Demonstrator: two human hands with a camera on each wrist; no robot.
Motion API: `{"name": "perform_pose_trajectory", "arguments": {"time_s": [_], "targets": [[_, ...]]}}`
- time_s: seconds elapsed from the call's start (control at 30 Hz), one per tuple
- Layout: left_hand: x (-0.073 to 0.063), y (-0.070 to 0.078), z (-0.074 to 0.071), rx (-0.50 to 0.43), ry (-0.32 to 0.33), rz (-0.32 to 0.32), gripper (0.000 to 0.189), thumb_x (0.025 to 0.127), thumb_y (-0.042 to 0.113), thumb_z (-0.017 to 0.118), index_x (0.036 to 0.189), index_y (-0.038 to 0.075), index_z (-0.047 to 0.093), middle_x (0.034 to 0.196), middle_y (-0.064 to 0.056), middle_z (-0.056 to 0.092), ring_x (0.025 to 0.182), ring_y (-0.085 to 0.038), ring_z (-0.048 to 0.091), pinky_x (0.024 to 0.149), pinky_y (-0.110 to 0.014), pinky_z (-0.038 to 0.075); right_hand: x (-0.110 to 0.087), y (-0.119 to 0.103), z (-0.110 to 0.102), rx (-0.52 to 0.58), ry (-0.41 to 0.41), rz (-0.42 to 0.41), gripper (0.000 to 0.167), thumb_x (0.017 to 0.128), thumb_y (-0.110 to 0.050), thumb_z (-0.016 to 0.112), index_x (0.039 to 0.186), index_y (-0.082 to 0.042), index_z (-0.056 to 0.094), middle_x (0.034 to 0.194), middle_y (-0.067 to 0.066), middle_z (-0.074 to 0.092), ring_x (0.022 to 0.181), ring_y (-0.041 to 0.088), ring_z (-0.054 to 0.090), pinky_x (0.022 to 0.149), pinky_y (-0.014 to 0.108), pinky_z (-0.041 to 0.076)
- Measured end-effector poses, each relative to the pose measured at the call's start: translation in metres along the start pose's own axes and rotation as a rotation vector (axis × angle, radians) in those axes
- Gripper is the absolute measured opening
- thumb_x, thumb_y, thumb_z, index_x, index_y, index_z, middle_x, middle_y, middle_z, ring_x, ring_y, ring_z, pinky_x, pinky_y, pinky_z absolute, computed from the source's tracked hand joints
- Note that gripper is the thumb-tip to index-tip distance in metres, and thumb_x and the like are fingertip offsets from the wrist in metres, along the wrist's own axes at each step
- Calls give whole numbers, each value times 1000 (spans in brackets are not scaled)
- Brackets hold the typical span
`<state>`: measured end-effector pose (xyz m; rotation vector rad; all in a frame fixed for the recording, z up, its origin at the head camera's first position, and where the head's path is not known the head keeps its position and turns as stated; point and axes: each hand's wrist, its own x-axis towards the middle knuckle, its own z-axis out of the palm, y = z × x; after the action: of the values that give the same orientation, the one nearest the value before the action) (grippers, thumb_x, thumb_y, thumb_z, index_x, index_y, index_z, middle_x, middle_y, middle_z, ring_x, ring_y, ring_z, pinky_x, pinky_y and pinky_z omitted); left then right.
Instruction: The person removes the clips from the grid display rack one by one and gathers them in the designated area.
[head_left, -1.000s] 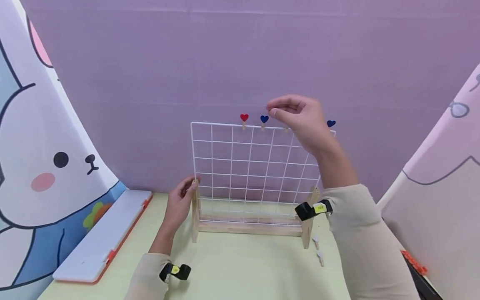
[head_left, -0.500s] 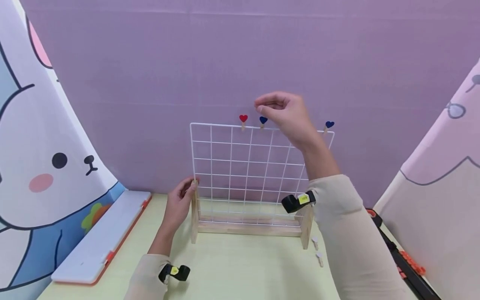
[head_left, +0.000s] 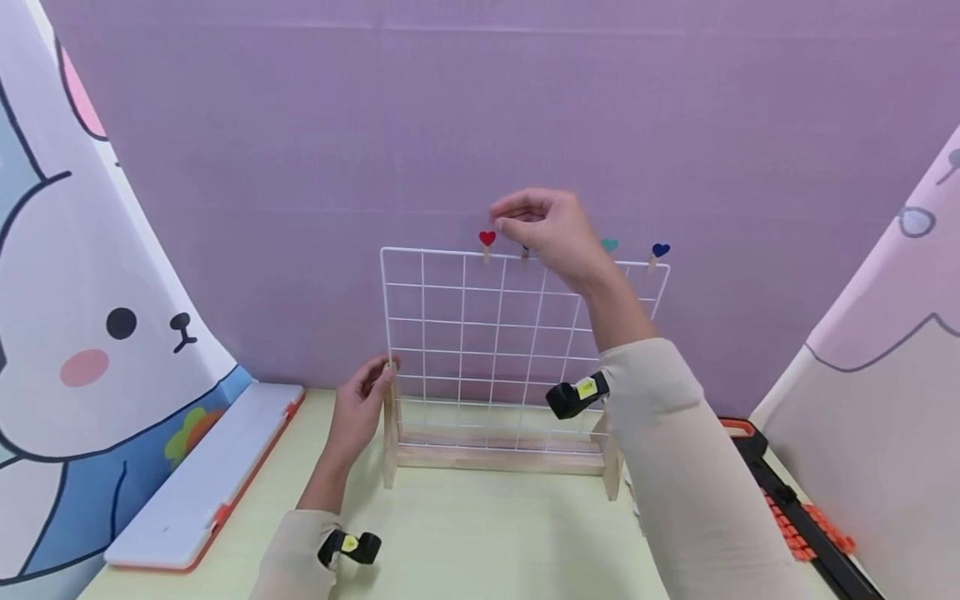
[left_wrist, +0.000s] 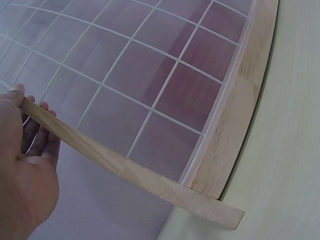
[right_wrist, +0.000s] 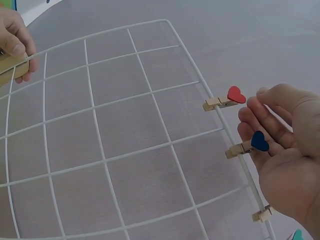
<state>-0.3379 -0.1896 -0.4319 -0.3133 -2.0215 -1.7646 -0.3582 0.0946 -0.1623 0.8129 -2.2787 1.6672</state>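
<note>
While the left hand (head_left: 362, 408) pinches the upper end of the wooden post (left_wrist: 125, 165) at the left side of the stand, thumb on the near side and fingers behind, the right hand (right_wrist: 292, 165) is raised at the top rail with its fingers loosely bent and holding nothing, the fingertips just beside the red heart clip (right_wrist: 236, 95). The white wire grid (head_left: 480, 320) stands upright in its wooden base (head_left: 498, 458) on the counter (head_left: 510, 533). Clothespins straddle the top rail: the red one, then a dark blue heart clip (right_wrist: 259, 141) in front of the right palm, a third clip (right_wrist: 262, 214) whose heart is hidden, a teal heart clip (head_left: 610, 245) and, near the far right corner, another dark blue heart (head_left: 661, 250). A white panel with an orange edge (head_left: 202, 479) lies at the left; a black case with orange parts (head_left: 787, 496) lies at the right, partly behind the sleeve. A purple cloth (head_left: 450, 125) hangs behind.
</note>
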Motion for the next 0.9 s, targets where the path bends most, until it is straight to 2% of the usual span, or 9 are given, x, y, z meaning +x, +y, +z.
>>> {"name": "perform_pose_trajectory", "arguments": {"time_s": [0.1, 0.3, 0.47, 0.6, 0.83, 0.9], "targets": [[0, 0, 0, -3, -3, -3, 38, 108, 26, 57, 138, 4, 62, 137, -20, 66, 111, 4, 61, 92, -7, 48, 1, -1, 2, -24, -24, 23, 24, 97, -11, 71, 119, 1, 72, 113, 12, 74, 105, 33, 63, 61, 25, 47], [1, 1, -1, -8, 4, -2, 37, 107, 25, 58, 136, 3, 63, 137, -21, 66, 111, 5, 61, 92, -8, 48, 3, 0, 3, -80, -53, 44, 23, 98, -10, 69, 118, -2, 73, 103, 3, 75, 98, 28, 64, 61, 24, 44], [0, -1, -2, -15, 16, 0, 35, 107, 23, 58, 135, 3, 63, 136, -22, 66, 110, 6, 62, 91, -8, 48, 4, 1, 6, -102, -72, 59, 22, 96, -8, 69, 117, -5, 74, 102, 3, 76, 98, 31, 65, 60, 23, 43], [0, -2, -1, -23, 16, -9, 37, 107, 23, 58, 136, 1, 62, 137, -22, 66, 109, 5, 62, 92, -8, 49, 5, 2, 8, -105, -75, 74, 22, 96, -6, 69, 117, -5, 74, 103, 4, 76, 96, 26, 67, 60, 20, 43], [1, -1, -1, -8, 12, -20, 39, 107, 25, 57, 138, 1, 61, 138, -21, 66, 108, 5, 61, 91, -8, 48, 5, 3, 9, -111, -65, 58, 20, 95, -4, 69, 114, -5, 75, 109, 14, 77, 94, 22, 69, 64, 19, 45], [1, -1, -1, -7, 12, -15, 38, 107, 25, 57, 137, 2, 62, 138, -21, 66, 109, 5, 61, 91, -8, 48, 4, 2, 9, -112, -52, 56, 19, 95, -4, 69, 112, -5, 76, 106, 12, 78, 92, 20, 69, 64, 19, 46]]}}
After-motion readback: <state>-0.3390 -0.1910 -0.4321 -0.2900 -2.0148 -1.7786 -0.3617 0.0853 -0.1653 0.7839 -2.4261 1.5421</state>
